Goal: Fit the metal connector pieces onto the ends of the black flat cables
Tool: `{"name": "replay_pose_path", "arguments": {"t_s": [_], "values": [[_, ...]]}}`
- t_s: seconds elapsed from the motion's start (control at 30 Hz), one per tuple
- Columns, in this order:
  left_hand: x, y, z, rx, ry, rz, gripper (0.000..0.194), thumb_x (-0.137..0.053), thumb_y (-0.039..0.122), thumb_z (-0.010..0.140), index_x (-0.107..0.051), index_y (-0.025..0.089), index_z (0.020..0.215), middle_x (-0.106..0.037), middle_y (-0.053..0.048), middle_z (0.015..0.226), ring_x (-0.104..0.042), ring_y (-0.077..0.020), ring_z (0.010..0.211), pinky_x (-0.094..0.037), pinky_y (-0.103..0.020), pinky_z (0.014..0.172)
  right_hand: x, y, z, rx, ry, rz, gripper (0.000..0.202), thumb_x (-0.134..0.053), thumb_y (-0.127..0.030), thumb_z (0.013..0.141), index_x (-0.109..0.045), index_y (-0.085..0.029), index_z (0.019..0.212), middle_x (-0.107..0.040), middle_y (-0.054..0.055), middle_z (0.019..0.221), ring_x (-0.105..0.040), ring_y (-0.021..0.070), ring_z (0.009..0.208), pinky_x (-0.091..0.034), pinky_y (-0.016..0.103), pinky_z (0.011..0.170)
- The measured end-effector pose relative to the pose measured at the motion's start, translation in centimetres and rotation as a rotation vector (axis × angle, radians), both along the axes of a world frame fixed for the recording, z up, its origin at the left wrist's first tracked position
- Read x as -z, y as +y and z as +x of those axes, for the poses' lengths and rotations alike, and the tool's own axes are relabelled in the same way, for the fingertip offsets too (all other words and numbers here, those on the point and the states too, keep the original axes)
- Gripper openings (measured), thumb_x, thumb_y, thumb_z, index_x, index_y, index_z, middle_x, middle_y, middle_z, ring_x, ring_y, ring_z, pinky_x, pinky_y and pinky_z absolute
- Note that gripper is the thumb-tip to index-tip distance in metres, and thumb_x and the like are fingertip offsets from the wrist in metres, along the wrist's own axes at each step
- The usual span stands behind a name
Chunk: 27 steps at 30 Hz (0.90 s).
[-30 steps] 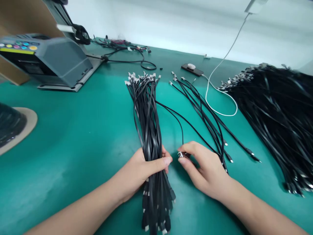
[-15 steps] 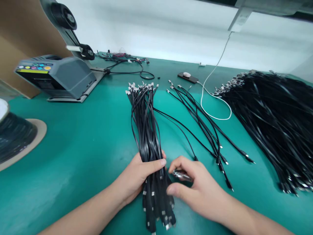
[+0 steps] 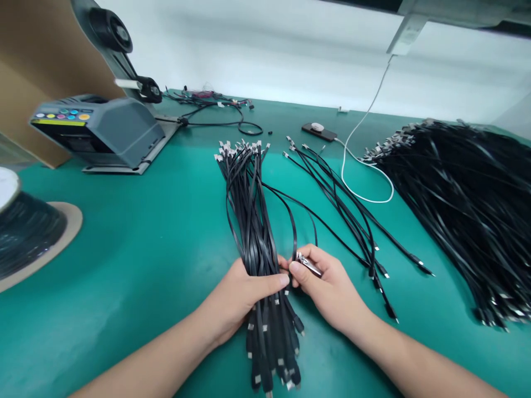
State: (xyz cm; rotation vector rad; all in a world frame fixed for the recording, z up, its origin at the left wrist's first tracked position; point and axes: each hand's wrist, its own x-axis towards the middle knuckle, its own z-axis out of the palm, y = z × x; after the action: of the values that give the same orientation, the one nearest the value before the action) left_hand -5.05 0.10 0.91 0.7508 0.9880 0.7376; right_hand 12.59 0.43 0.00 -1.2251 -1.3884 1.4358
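My left hand (image 3: 253, 290) is wrapped round a bundle of flat black cables (image 3: 251, 221), its thumb across the front. The bundle's white-tagged ends fan out at the far side, and its plugs hang toward me below the hand. Just right of it my right hand (image 3: 327, 282) is closed, with a small silver nail clipper (image 3: 309, 265) held against the palm. Its thumb and forefinger pinch a single black cable (image 3: 293, 226) that curves out from the bundle. The fingertips of both hands nearly meet there.
Several loose black cables (image 3: 340, 204) lie right of the bundle. Farther right is a large heap of cables (image 3: 452, 204). A phone (image 3: 318, 131) with a white cord (image 3: 343, 166) lies behind. At left stand a grey tape dispenser (image 3: 103, 132) and a spool (image 3: 31, 232).
My right hand has closed from a looser pose, its thumb and forefinger now pinching one cable beside the bundle. That cable is bowed upward. My left hand keeps its hold, shifted slightly right.
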Motion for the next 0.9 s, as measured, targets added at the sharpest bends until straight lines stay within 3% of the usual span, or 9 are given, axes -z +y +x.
{"name": "replay_pose_path", "arguments": {"t_s": [0.13, 0.23, 0.37, 0.5, 0.67, 0.9], "values": [[-0.1, 0.1, 0.0, -0.005, 0.064, 0.007, 0.031, -0.084, 0.029, 0.071, -0.066, 0.018, 0.094, -0.068, -0.001, 0.088, -0.061, -0.0191, 0.089, -0.046, -0.030, 0.080, 0.4, -0.2, -0.8, 0.033, 0.024, 0.041, 0.028, -0.064, -0.044, 0.090, -0.056, -0.018, 0.082, -0.056, -0.004, 0.065, -0.051, 0.0106, 0.060, -0.040, 0.023, 0.058], [-0.2, 0.0, 0.1, -0.022, 0.126, 0.002, 0.026, -0.082, 0.026, 0.071, -0.065, 0.019, 0.089, -0.062, 0.002, 0.080, -0.056, -0.0156, 0.078, -0.044, -0.027, 0.071, 0.6, -0.2, -0.3, 0.023, -0.004, 0.101, 0.025, -0.058, -0.042, 0.095, -0.058, -0.019, 0.088, -0.054, -0.004, 0.068, -0.048, 0.0104, 0.059, -0.037, 0.023, 0.055], [-0.4, -0.1, 0.0, -0.015, 0.147, -0.020, 0.023, -0.080, 0.025, 0.072, -0.063, 0.020, 0.086, -0.055, 0.005, 0.073, -0.048, -0.0123, 0.067, -0.040, -0.024, 0.061, 0.6, 0.1, 1.4, -0.058, -0.171, 0.358, 0.019, -0.043, -0.029, 0.103, -0.059, -0.020, 0.102, -0.058, 0.001, 0.086, -0.054, 0.0136, 0.074, -0.044, 0.027, 0.065], [-0.2, 0.0, -0.2, -0.014, 0.137, -0.021, 0.024, -0.081, 0.026, 0.072, -0.063, 0.021, 0.087, -0.056, 0.004, 0.076, -0.050, -0.0130, 0.070, -0.042, -0.024, 0.063, 0.6, 0.0, 2.4, -0.167, -0.279, 0.629, 0.019, -0.051, -0.014, 0.095, -0.058, -0.020, 0.112, -0.057, 0.004, 0.097, -0.055, 0.0157, 0.083, -0.047, 0.030, 0.069], [0.0, 0.0, -0.1, -0.017, 0.140, -0.045, 0.026, -0.083, 0.030, 0.069, -0.064, 0.021, 0.085, -0.056, 0.003, 0.076, -0.050, -0.0137, 0.069, -0.041, -0.024, 0.061, 0.8, -0.6, 2.6, -0.189, -0.304, 0.676, 0.025, -0.058, -0.007, 0.089, -0.055, -0.019, 0.110, -0.057, 0.004, 0.093, -0.052, 0.0144, 0.077, -0.048, 0.028, 0.064], [-0.1, 0.0, 0.2, -0.046, 0.194, 0.002, 0.030, -0.087, 0.035, 0.064, -0.065, 0.021, 0.080, -0.056, 0.003, 0.073, -0.049, -0.0141, 0.069, -0.038, -0.024, 0.059, 0.6, -0.7, 2.8, -0.179, -0.291, 0.658, 0.027, -0.057, -0.008, 0.091, -0.054, -0.020, 0.114, -0.059, 0.005, 0.099, -0.057, 0.0164, 0.087, -0.052, 0.029, 0.068]]}}
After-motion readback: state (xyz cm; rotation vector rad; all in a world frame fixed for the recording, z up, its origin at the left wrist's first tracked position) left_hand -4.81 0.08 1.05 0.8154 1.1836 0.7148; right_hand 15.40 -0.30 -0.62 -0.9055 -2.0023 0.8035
